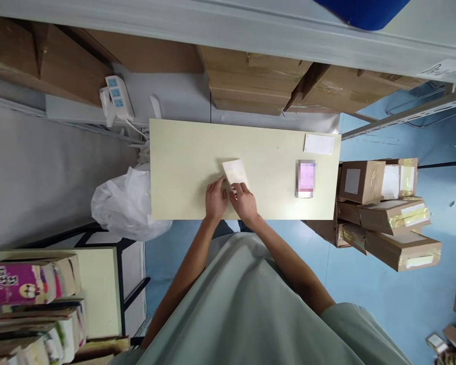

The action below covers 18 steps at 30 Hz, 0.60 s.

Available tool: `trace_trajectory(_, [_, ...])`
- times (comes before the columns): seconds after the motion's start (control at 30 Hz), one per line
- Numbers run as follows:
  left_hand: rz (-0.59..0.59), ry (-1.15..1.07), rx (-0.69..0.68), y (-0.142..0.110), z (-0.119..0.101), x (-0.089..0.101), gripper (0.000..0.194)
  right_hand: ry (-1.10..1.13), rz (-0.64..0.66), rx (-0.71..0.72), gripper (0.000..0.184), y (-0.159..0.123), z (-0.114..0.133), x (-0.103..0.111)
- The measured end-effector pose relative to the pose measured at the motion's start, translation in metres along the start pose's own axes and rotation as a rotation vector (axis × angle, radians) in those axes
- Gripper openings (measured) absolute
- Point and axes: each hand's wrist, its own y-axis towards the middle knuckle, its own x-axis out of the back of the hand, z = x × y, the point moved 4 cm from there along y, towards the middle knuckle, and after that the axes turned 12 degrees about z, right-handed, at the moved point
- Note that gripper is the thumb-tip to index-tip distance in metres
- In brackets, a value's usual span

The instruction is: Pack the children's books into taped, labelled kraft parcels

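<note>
Right hand (243, 204) is clamped on paper (234, 171), likely light, bendable, best held by edges; left hand (216, 200) cannot be judged.

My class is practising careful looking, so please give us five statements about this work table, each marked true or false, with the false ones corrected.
1. The right hand holds the near end of a pale paper piece. True.
2. The white plastic bag is at the right end of the table. False: it is at the left end.
3. A white card lies near the table's far right corner. True.
4. The blurred pink item is in the left hand. False: it lies on the table, right of both hands.
5. A white power strip is beyond the table's far left corner. True.
</note>
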Motion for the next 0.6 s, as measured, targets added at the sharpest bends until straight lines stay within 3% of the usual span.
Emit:
trace_trajectory(0.13, [-0.04,-0.047,0.07,-0.018,0.013,0.002,0.048,-0.133,0.079,-0.026,0.019,0.016,0.01,-0.026])
trace_trajectory(0.23, [-0.038,-0.07,0.098,-0.03,0.013,-0.004,0.045,-0.104,0.094,-0.007,0.019,0.017,0.011,-0.03])
trace_trajectory(0.37, [-0.054,-0.133,0.173,-0.039,0.01,-0.015,0.033,0.022,0.0,0.032,0.026,0.007,-0.009,-0.011])
trace_trajectory(0.47, [-0.055,-0.202,0.221,-0.04,0.006,-0.023,0.029,0.108,-0.139,-0.04,0.034,-0.003,-0.038,0.009])
trace_trajectory(0.6, [-0.051,-0.252,0.227,-0.039,0.002,-0.03,0.031,0.156,-0.106,-0.13,0.039,-0.008,-0.064,0.015])
